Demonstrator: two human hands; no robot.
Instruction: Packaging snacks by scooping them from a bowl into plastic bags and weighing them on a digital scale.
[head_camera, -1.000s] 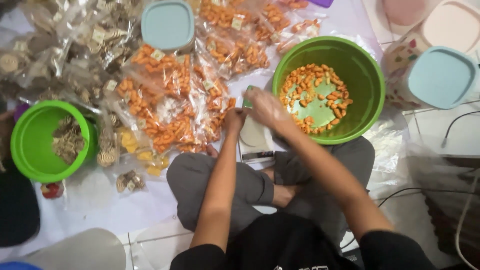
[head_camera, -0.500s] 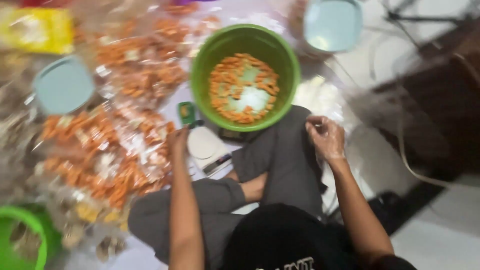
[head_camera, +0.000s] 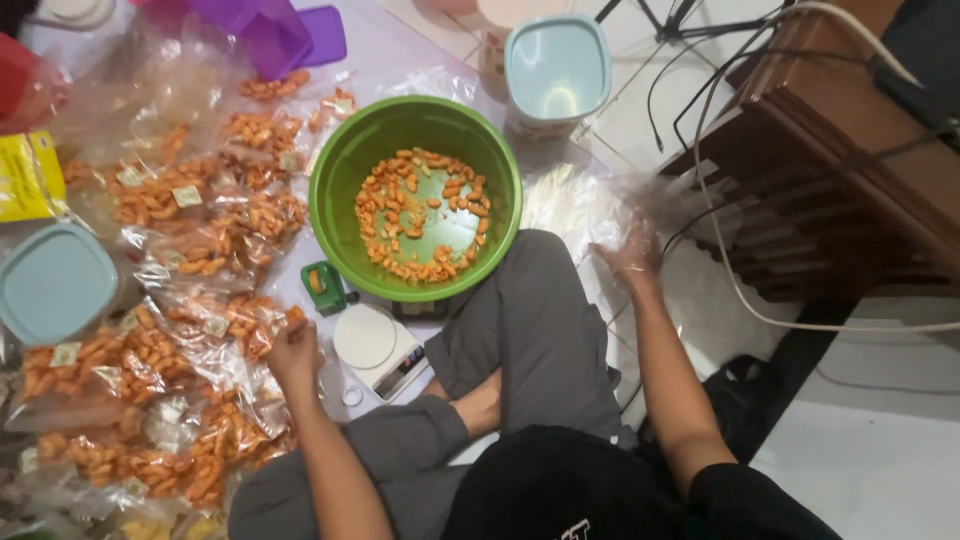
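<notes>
Left hand (head_camera: 292, 345) closed on a snack bag (head_camera: 235, 330) beside the green bowl (head_camera: 345, 170); right hand (head_camera: 628, 250) blurred among clear bags (head_camera: 575, 200), grip unclear.

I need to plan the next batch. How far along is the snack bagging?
Done: many filled clear bags of orange snacks lie piled on the floor at the person's left. In hand: the left hand rests on a filled bag at the pile's edge, and the right hand reaches among empty clear bags. Left: the green bowl holds only a thin layer of snacks, its bottom showing.
</notes>
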